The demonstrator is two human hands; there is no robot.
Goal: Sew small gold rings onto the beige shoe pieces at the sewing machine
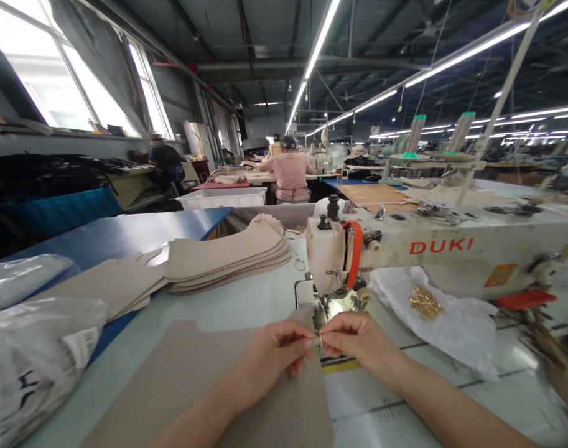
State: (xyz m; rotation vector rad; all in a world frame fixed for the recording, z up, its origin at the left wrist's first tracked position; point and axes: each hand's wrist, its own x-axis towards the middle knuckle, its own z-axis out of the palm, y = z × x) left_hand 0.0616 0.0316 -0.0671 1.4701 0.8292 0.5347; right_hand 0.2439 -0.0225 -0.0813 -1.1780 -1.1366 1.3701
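Observation:
My left hand (277,353) and my right hand (356,336) meet just in front of the needle of a white sewing machine (433,249). Both pinch a small pale piece (317,340) between thumb and forefinger; I cannot make out what it is. Under my left hand lies a large taupe fabric panel (190,386), its far corner reaching the presser foot (325,306).
A stack of cut taupe pieces (223,258) lies behind the panel. Plastic bags (32,348) sit at the left edge. Gold metal parts (424,302) rest on white plastic under the machine arm. Other people sit at tables farther back.

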